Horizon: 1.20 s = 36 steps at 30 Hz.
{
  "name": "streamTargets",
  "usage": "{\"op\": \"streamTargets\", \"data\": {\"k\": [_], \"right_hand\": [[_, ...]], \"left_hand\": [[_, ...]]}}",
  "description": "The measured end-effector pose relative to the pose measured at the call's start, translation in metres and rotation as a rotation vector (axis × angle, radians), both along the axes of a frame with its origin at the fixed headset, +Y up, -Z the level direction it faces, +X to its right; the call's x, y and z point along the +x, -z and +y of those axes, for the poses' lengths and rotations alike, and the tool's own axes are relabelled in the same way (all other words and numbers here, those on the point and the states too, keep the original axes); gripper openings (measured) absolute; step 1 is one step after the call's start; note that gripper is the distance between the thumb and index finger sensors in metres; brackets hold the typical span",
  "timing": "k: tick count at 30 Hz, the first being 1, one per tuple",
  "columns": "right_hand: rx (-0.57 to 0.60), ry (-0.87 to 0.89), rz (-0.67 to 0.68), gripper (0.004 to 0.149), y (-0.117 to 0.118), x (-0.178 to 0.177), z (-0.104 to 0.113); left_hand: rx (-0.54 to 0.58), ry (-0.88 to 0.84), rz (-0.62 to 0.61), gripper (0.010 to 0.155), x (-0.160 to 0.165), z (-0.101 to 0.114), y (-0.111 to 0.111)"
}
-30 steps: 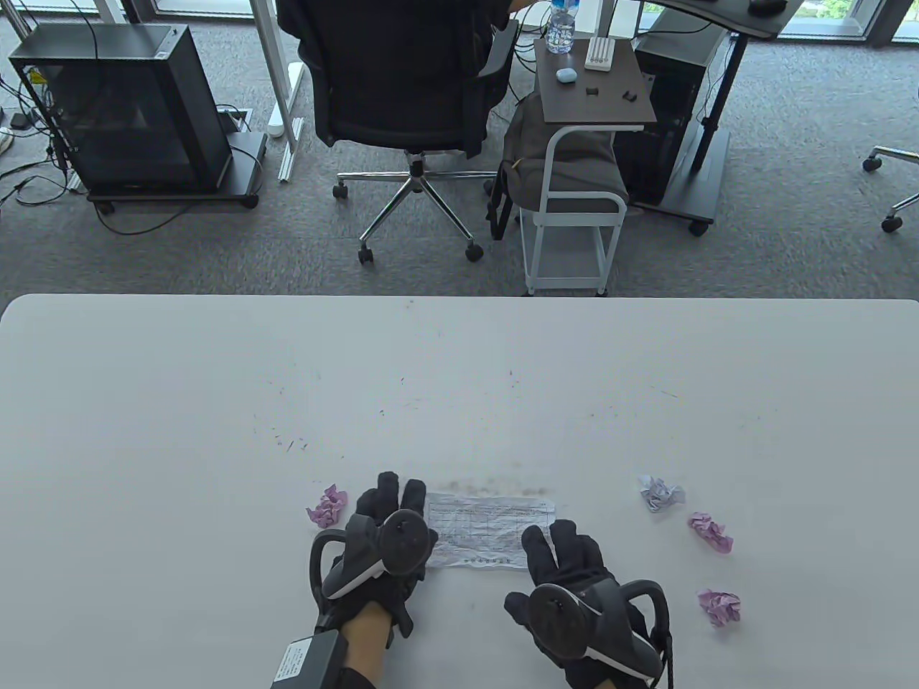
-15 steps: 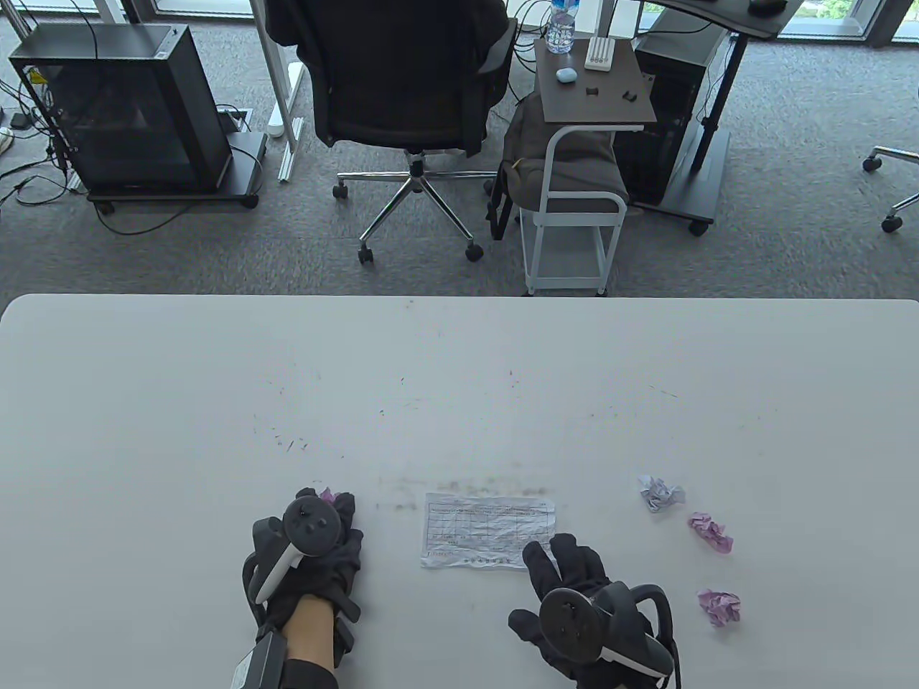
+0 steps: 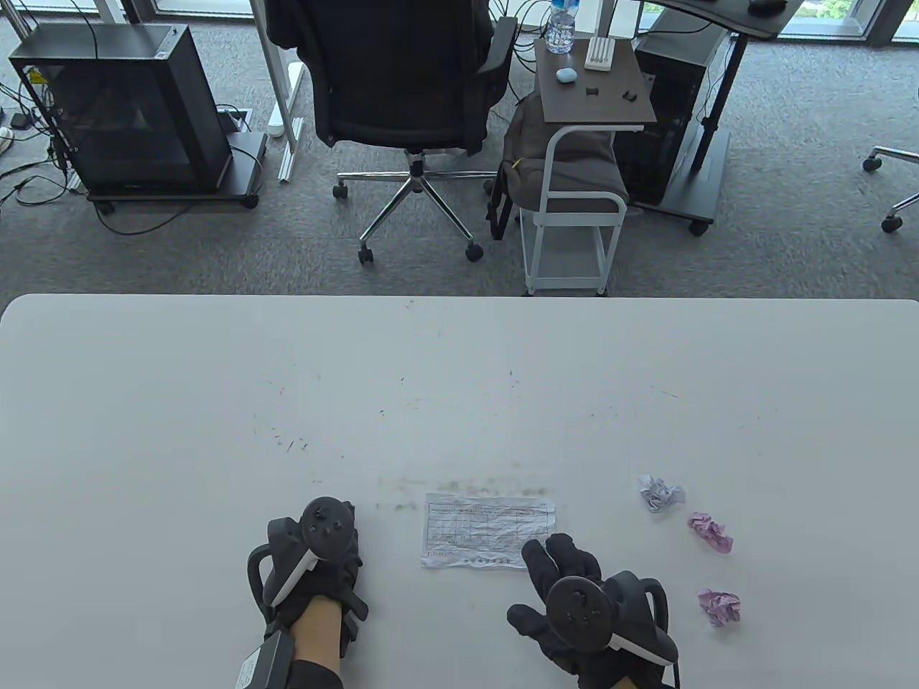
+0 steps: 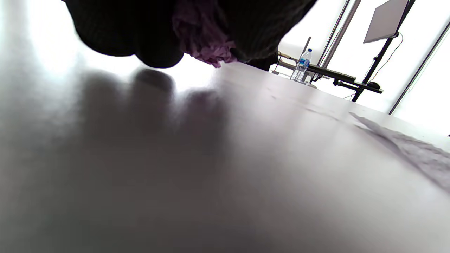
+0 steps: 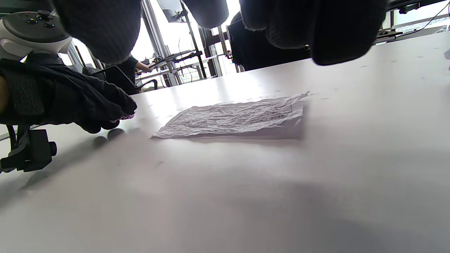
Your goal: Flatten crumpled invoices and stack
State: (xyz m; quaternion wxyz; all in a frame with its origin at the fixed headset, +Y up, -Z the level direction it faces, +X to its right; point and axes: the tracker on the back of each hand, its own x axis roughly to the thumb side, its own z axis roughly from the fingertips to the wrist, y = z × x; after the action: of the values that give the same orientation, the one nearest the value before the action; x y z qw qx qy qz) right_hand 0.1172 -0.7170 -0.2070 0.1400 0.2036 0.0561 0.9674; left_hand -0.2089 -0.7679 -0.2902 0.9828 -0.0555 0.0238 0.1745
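- The crumpled purple paper ball (image 4: 207,42) sits inside the curled fingers of my left hand (image 3: 316,567), low over the white worktop (image 3: 459,373), near the front edge.
- Just right of it lies the flattened white printed invoice (image 3: 490,531), creased but flat.
- My right hand (image 3: 574,596) rests with relaxed, spread fingers at that sheet's near right corner, holding nothing.
- To do this well, I should bring the ball between both hands, tease its edges apart gently, then press outward from the centre.
- Three more crumpled balls wait far right: pale lilac (image 3: 660,494), pink (image 3: 711,532), purple (image 3: 719,606).
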Motion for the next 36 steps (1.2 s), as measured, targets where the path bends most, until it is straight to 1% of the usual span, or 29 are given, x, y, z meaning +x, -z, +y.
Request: {"op": "streamTargets", "data": {"k": [2,5,6,7,9,10,11,13,15,16,18,19,21,23,24,26,27,29,30,32,36], "right_hand": [[0.000,0.012,0.007,0.078,-0.001,0.000,0.001],[0.006,0.043,0.021,0.078,0.000,0.001,0.004],[0.012,0.055,0.024,0.078,0.000,0.001,0.005],[0.008,0.072,0.026,0.078,0.000,0.001,0.005],[0.008,0.092,0.025,0.078,-0.001,0.001,0.006],[0.010,0.097,0.029,0.079,-0.001,0.001,0.005],[0.008,0.108,0.039,0.079,-0.002,0.000,0.005],[0.006,0.145,0.063,0.083,-0.003,-0.001,0.006],[0.024,0.197,0.097,0.084,-0.004,-0.002,0.010],[0.032,0.218,0.108,0.084,-0.004,-0.002,0.011],[0.023,0.268,0.126,0.083,-0.005,-0.005,0.014],[0.022,0.289,0.140,0.083,-0.006,-0.006,0.015],[0.015,0.337,0.158,0.084,-0.006,-0.007,0.016],[-0.024,0.429,0.201,0.079,-0.006,-0.006,0.015],[-0.029,0.482,0.207,0.075,-0.006,-0.006,0.015],[-0.039,0.568,0.200,0.065,-0.005,-0.005,0.015],[-0.016,0.582,0.184,0.058,-0.006,-0.005,0.016],[0.090,0.575,0.119,0.047,-0.006,-0.001,0.021],[0.123,0.558,0.099,0.045,-0.007,0.001,0.024],[0.146,0.562,0.056,0.044,-0.007,0.006,0.026],[0.141,0.591,0.003,0.043,-0.004,0.015,0.025]], "left_hand": [[0.040,-0.039,-0.025,0.045,0.007,0.010,-0.005],[0.103,-0.167,-0.076,0.044,0.029,0.032,-0.015],[0.124,-0.233,-0.113,0.043,0.040,0.043,-0.021],[0.132,-0.244,-0.167,0.044,0.052,0.054,-0.028],[0.174,-0.253,-0.246,0.045,0.066,0.069,-0.043],[0.186,-0.291,-0.261,0.045,0.070,0.072,-0.049],[0.177,-0.363,-0.303,0.045,0.077,0.075,-0.057],[0.138,-0.494,-0.400,0.046,0.088,0.075,-0.070],[0.100,-0.560,-0.432,0.046,0.094,0.071,-0.080],[0.090,-0.569,-0.433,0.047,0.096,0.070,-0.083],[0.052,-0.601,-0.497,0.049,0.100,0.065,-0.087],[0.014,-0.659,-0.531,0.050,0.104,0.062,-0.089],[-0.036,-0.738,-0.615,0.057,0.109,0.063,-0.091],[0.002,-0.711,-0.633,0.064,0.107,0.064,-0.091],[0.000,-0.690,-0.650,0.067,0.107,0.064,-0.090],[-0.002,-0.681,-0.644,0.071,0.104,0.062,-0.089],[0.009,-0.681,-0.633,0.072,0.104,0.062,-0.089],[0.027,-0.674,-0.630,0.070,0.101,0.063,-0.087],[0.032,-0.670,-0.609,0.067,0.100,0.063,-0.087],[0.008,-0.681,-0.584,0.064,0.098,0.062,-0.085],[-0.058,-0.747,-0.526,0.056,0.094,0.052,-0.080]]}}
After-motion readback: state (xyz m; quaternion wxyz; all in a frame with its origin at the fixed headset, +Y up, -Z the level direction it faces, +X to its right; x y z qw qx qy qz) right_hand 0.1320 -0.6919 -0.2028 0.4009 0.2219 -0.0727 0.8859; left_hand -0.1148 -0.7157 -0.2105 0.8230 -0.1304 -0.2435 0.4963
